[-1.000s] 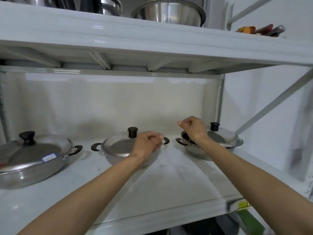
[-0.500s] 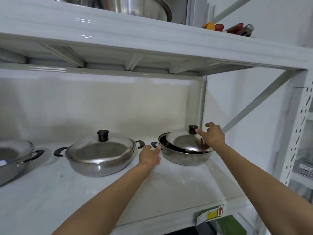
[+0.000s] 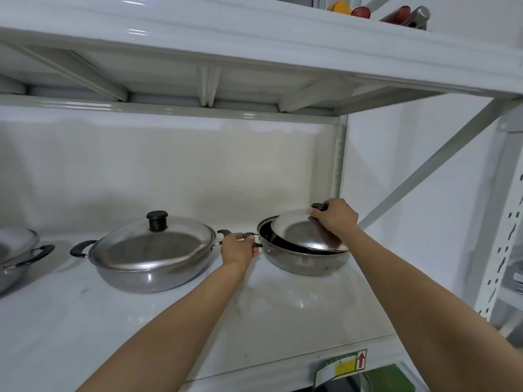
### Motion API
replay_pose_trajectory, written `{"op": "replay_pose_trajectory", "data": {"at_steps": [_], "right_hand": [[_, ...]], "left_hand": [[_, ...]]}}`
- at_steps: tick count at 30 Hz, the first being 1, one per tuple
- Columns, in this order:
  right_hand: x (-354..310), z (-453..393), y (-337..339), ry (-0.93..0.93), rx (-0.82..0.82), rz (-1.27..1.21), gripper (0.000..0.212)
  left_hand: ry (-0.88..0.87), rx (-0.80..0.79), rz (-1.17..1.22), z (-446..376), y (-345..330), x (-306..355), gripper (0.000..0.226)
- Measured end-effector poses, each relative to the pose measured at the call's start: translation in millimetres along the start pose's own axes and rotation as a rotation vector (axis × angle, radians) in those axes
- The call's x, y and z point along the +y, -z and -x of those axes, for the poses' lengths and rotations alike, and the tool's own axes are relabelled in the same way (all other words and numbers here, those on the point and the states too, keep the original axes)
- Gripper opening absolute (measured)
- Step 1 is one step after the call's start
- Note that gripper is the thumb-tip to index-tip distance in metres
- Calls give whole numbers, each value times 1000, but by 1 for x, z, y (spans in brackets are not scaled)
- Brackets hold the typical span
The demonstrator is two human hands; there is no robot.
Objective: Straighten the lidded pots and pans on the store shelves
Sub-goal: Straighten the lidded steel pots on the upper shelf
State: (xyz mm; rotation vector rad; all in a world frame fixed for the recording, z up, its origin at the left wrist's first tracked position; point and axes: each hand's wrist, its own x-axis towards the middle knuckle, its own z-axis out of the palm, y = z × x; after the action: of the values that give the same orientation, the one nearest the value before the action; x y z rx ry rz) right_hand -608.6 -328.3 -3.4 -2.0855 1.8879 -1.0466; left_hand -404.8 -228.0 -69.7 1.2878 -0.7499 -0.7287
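Both arms outstretched: left hand [image 3: 239, 247] clenched around the side handle [image 3: 249, 236] of the pan [image 3: 305, 261] on the shelf [image 3: 283, 321], right hand [image 3: 334, 216] pinching the knob [image 3: 318, 206] of the lid [image 3: 300, 230], tilted askew over the pan.

A shop's cookware aisle, on bare metal racking.

Near-identical steel pans [image 3: 150, 257] with black-knobbed lids sit in a row on a white shelf [image 3: 85, 321], like stock on display. At the right, a perforated upright [image 3: 506, 250] and a diagonal brace [image 3: 424, 171] mark adjustable store shelving. A printed label [image 3: 343, 366] with a red arrow is stuck to the near shelf edge, and more goods lie on the shelf above [image 3: 254, 38].
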Motion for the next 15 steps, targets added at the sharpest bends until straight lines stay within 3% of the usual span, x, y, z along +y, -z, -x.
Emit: {"op": "replay_pose_trajectory", "data": {"at_steps": [15], "right_hand": [[-11, 0, -14, 58, 21, -36, 48]], "left_hand": [[-17, 15, 29, -8, 1, -7, 39]]}}
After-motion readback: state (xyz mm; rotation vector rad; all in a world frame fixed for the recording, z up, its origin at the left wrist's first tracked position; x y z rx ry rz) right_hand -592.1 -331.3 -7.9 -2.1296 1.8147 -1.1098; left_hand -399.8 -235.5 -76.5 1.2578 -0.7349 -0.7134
